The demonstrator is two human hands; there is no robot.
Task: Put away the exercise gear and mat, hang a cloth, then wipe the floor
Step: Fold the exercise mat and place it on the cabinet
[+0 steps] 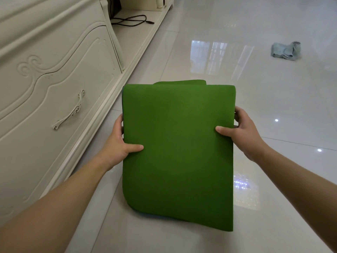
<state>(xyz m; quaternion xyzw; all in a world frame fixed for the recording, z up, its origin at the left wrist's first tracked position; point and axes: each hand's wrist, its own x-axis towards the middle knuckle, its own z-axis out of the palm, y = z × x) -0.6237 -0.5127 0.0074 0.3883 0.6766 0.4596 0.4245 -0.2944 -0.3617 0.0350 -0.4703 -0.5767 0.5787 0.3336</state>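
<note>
Left: cream carved wooden cabinet (54,79) with an ornate drawer handle (70,111); a black cable (131,21) lies on its far low shelf. Centre: folded green foam exercise mat (177,152), held above the glossy white tiled floor (273,179). Left hand (120,143) grasps its left edge, right hand (240,132) its right edge, thumbs on top. Far right: crumpled pale blue cloth (286,51) on the floor.
</note>
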